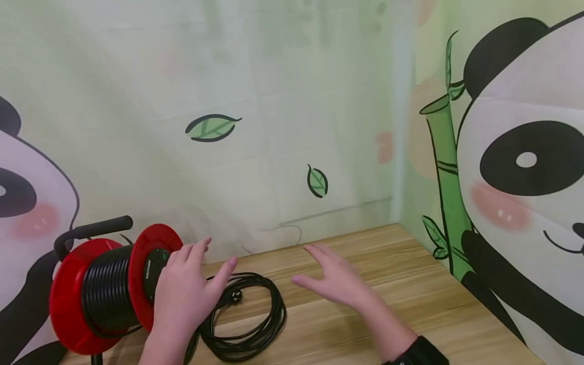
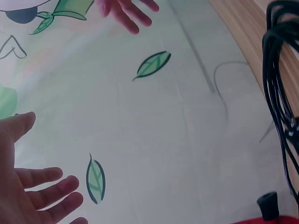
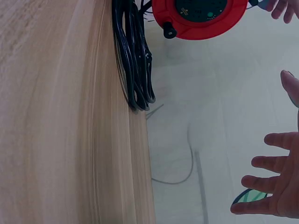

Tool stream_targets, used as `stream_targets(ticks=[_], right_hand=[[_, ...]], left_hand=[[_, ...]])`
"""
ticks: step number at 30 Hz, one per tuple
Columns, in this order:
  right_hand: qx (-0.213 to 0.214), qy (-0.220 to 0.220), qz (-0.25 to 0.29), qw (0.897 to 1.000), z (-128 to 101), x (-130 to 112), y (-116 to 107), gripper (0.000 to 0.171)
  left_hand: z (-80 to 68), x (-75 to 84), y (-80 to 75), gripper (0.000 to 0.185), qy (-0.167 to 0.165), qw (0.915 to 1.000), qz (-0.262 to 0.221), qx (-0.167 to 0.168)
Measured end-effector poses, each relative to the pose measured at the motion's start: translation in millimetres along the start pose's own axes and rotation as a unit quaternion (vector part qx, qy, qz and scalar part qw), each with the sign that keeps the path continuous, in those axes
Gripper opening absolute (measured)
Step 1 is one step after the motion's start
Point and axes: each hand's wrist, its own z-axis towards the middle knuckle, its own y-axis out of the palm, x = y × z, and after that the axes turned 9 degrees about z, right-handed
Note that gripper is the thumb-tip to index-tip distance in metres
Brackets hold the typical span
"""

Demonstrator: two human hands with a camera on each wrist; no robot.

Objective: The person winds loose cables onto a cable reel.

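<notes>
Cable reel point(image 1: 109, 286) sits just left of both open hands point(image 1: 255, 289).

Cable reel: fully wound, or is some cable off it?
Partly unwound. Black turns fill the red cable reel, while a loose cable coil lies on the table beside it.

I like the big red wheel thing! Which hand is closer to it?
Left. The left hand hovers open right in front of the red cable reel; the right hand is open farther away, beyond the loose black cable.

One red cable reel point(image 1: 107, 289), one loose black cable coil point(image 1: 248, 317), two hands.
</notes>
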Motion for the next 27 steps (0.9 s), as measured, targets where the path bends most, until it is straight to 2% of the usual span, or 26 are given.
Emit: stream_targets(ticks=[10, 17, 22, 27], right_hand=[[-0.027, -0.013, -0.011, 0.999, 11.4, -6.5, 10.8, 0.096], [-0.050, -0.015, -0.019, 0.998, 19.3, -10.8, 15.7, 0.099], [-0.070, -0.016, -0.018, 0.997, 27.4, -17.7, 21.5, 0.099], [-0.086, -0.018, -0.028, 0.996, 35.5, -22.7, 31.0, 0.101]], left_hand=[[15.1, -30.2, -30.1, 0.071, -0.042, 0.9970, 0.053, -0.038], [28.4, -53.0, -51.2, 0.071, -0.075, 0.9938, 0.068, -0.046], [35.9, -73.6, -59.5, 0.079, -0.097, 0.9891, 0.081, -0.075], [42.9, -94.4, -61.6, 0.082, -0.120, 0.9829, 0.095, -0.102]])
